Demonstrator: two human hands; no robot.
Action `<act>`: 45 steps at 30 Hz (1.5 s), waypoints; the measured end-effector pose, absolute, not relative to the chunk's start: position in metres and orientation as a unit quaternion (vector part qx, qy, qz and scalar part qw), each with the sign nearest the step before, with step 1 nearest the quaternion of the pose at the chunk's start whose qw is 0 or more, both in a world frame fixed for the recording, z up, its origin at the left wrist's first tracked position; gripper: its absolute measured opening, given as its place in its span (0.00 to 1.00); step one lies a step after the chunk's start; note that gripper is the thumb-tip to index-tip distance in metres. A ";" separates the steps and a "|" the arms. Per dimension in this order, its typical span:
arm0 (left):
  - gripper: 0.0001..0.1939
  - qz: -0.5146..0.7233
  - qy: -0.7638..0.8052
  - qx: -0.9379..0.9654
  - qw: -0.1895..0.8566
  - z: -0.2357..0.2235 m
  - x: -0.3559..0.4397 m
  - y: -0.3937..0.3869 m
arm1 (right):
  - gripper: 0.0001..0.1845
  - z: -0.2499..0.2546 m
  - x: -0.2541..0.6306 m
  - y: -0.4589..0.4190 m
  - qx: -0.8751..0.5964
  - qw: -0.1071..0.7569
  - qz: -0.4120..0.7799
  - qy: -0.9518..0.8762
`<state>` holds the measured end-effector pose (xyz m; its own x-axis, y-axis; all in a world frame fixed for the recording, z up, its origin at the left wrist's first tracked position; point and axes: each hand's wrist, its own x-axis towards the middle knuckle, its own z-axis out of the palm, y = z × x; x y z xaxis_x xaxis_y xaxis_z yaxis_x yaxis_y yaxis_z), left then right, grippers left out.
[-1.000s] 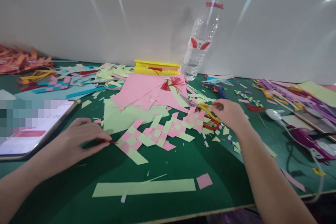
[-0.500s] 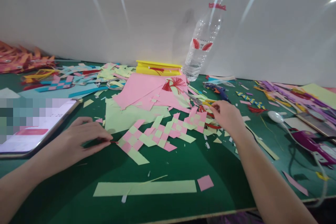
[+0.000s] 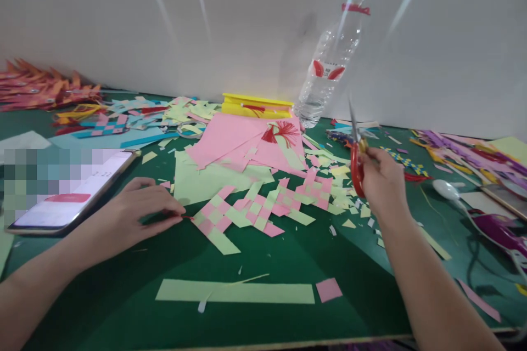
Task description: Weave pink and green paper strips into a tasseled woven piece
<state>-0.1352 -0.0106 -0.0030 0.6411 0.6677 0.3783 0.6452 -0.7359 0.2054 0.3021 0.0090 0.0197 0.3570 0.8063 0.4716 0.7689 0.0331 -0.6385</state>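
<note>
My right hand [image 3: 383, 186] is closed round the red handles of a pair of scissors [image 3: 355, 154], lifted off the table with the blades pointing up. My left hand [image 3: 142, 214] rests on the green table [image 3: 288, 258] and pinches a thin red thread at the left tip of a woven pink and pale green paper piece [image 3: 255, 211]. That woven piece lies flat between my two hands. A long pale green paper strip [image 3: 234, 292] and a small pink square [image 3: 328, 289] lie nearer to me.
A phone [image 3: 69, 189] lies at the left. Pink sheets [image 3: 242, 142] with a red tassel, a yellow box [image 3: 257, 105] and a clear water bottle [image 3: 329, 74] stand behind. Paper scraps cover the middle; coloured strips, a glue gun [image 3: 343, 138] and cables lie to the right.
My right hand has picked the scissors up from the scraps and raised them, blades up. My left hand has stayed on the thread. The view has shifted slightly.
</note>
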 end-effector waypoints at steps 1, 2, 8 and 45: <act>0.06 0.216 0.356 0.909 0.021 -0.003 -0.136 -0.010 | 0.16 0.021 0.297 0.008 -0.704 0.456 0.106 -0.534; 0.06 0.212 0.351 0.912 0.017 -0.003 -0.137 -0.009 | 0.15 0.022 0.290 0.007 -0.699 0.471 0.184 -0.506; 0.06 0.203 0.349 0.915 0.021 -0.001 -0.138 -0.008 | 0.17 0.022 0.251 -0.008 -0.613 0.381 0.335 -0.606; 0.15 0.221 0.468 0.856 0.009 0.008 -0.132 -0.001 | 0.17 0.027 0.266 -0.012 -0.575 0.125 0.116 -0.800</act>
<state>-0.1318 -0.0006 0.0085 0.4656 0.8045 0.3689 0.7963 -0.5626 0.2220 0.2659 -0.0124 0.0274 -0.3077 0.9492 0.0657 0.8912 0.3117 -0.3294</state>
